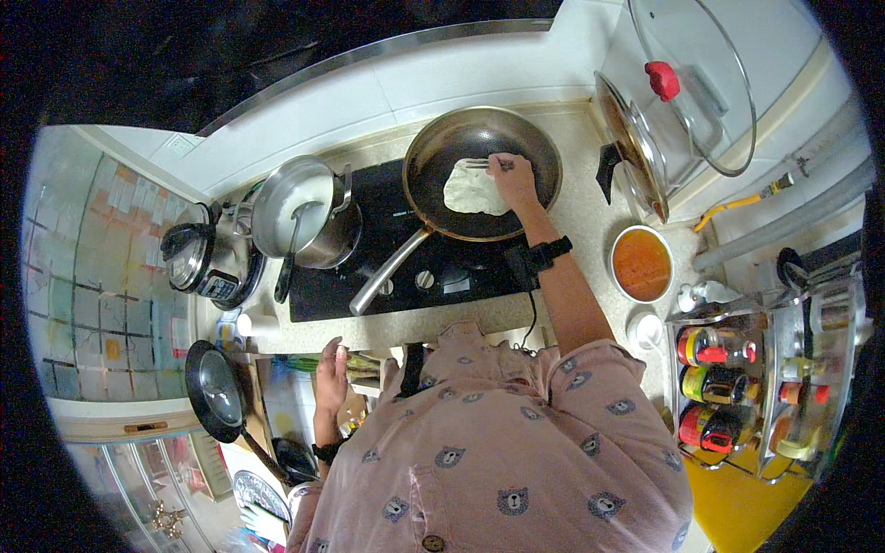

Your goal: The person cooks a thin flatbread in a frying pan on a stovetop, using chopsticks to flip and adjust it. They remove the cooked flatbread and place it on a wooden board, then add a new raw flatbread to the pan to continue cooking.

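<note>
A pale, flat piece of dough [470, 190] lies in a dark frying pan [442, 220] on the black cooktop. My right hand [515, 181] reaches over the pan and is closed on a thin utensil [477, 164], which looks like chopsticks or a fork, at the dough's upper edge. The pan's metal handle points down and left. Below the counter edge, my left hand [332, 373] is raised with nothing in it, its fingers loosely extended.
Left of the pan stands a steel pot [276, 235] with a ladle, beside an electric cooker [221, 266]. A bowl of orange-red food [641, 264] is at the right, near a rack of bottles [719, 387]. Lids [632, 138] lean at the back right.
</note>
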Available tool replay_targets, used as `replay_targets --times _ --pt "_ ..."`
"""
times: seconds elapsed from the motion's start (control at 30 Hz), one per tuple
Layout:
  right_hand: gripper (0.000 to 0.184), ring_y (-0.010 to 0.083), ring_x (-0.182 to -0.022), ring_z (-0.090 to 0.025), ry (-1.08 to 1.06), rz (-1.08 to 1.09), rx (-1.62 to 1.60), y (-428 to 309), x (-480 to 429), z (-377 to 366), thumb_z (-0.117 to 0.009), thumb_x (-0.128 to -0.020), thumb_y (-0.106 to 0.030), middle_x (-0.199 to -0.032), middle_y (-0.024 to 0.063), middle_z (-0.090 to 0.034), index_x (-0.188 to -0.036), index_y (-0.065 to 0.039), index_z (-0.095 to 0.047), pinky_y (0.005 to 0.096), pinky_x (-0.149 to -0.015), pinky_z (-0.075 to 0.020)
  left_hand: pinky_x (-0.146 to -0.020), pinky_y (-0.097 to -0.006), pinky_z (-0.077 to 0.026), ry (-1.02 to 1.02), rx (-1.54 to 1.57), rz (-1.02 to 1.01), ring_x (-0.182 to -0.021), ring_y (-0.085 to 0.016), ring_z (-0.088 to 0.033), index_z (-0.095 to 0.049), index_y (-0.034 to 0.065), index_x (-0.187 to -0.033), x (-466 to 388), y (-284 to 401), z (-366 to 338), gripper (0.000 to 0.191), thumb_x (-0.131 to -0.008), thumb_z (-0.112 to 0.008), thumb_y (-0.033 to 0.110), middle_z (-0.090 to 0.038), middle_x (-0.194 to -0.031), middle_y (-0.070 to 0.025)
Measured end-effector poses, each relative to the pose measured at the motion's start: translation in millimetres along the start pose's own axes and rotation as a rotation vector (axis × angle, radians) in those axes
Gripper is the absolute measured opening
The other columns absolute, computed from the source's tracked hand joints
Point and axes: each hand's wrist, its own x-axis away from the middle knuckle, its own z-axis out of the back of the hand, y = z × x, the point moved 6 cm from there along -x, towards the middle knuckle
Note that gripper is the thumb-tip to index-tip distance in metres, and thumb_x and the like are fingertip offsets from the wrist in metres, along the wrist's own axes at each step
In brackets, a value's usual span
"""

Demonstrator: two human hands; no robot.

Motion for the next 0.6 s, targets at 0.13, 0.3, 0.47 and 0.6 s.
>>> replay_targets --times 0.13,0.3,0.47,0.6 --pt "0.026 0.0207 -0.070 -0.068 -0.149 -0.034 0.010 -14.4 16.9 3.1 -0.062 -0.087 -0.019 -0.077 0.0132 -0.071 -0.092 0.005 -0.069 0.0311 -0.071 -0.0513 -0.090 -0.0384 -0.045 0.023 -0.071 0.002 -0.103 -0.034 -0.059 -0.050 -0.0018 -0.126 6.7 3.6 -1.0 0.044 -0.100 -0.041 0.033 -0.059 -0.115 -0.0229" --pt "0.024 0.0198 -0.074 -0.069 -0.131 -0.072 -0.069 -11.7 17.0 10.2 -0.063 -0.087 -0.018 -0.078 0.0147 -0.071 -0.091 0.005 -0.069 0.0296 -0.070 -0.0514 -0.091 -0.0389 -0.045 0.024 -0.102 -0.013 -0.104 -0.035 -0.058 -0.051 -0.0021 -0.125 5.2 16.6 -2.3 0.044 -0.101 -0.040 0.033 -0.058 -0.116 -0.0237" --pt "0.022 0.0284 -0.078 -0.068 0.078 0.082 0.126 -13.6 17.0 50.8 -0.063 -0.086 -0.021 -0.085 0.0169 -0.070 -0.090 -0.001 -0.070 0.0346 -0.073 -0.0524 -0.089 -0.0367 -0.046 0.013 -0.077 -0.027 -0.100 -0.031 -0.060 -0.051 -0.0032 -0.124 3.0 27.2 -2.9 0.043 -0.100 -0.042 0.031 -0.059 -0.113 -0.0221" --pt "0.022 0.0297 -0.080 -0.067 0.013 0.180 0.280 -20.3 41.4 77.2 -0.063 -0.087 -0.023 -0.087 0.0169 -0.069 -0.091 -0.003 -0.071 0.0346 -0.073 -0.0522 -0.086 -0.0347 -0.047 -0.008 -0.027 -0.026 -0.096 -0.027 -0.061 -0.051 -0.0038 -0.124 -1.6 31.6 -6.9 0.042 -0.100 -0.043 0.030 -0.060 -0.109 -0.0202"
